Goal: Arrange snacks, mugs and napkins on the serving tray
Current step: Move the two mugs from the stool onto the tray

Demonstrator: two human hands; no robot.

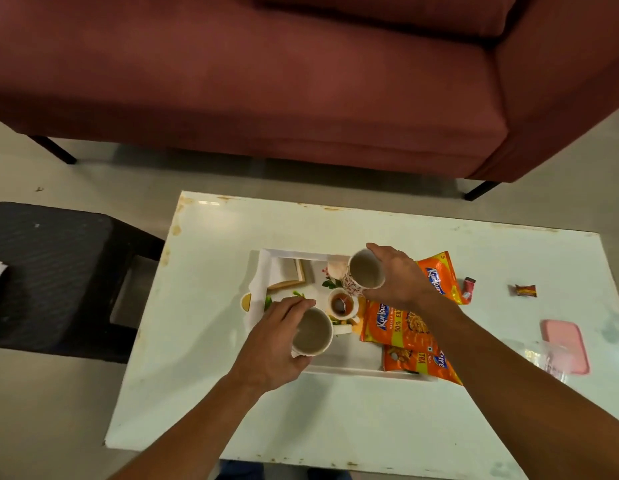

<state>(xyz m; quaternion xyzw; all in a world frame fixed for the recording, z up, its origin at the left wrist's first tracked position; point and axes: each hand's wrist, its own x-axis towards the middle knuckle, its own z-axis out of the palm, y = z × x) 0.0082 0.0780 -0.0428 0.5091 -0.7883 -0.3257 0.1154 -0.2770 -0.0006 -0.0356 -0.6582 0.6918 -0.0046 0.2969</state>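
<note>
your left hand (pixel 273 344) is wrapped around a plain white mug (pixel 312 332), fingers curled over its far rim and thumb under the near side, so the mug sits against your palm and to the right of your knuckles, over the near left part of the serving tray (pixel 339 370). your right hand (pixel 396 277) grips a second mug (pixel 363 274), white with small red marks on its wall, held from the right with the open mouth tipped toward you, above the tray's far right part. both mugs look empty inside, with pale beige interiors. between them, a small cup (pixel 342 303) holding dark reddish liquid stands on the tray. the tray is white with a printed floral picture on its floor, and lies in the middle of the white table (pixel 231 393). three orange snack packets (pixel 401 325) overlap the tray's right edge, just beside your right wrist. farther right on the table lie a small red wrapper (pixel 469 287), a brown wrapped candy (pixel 525 290) and a pink lid (pixel 566 344).
</note>
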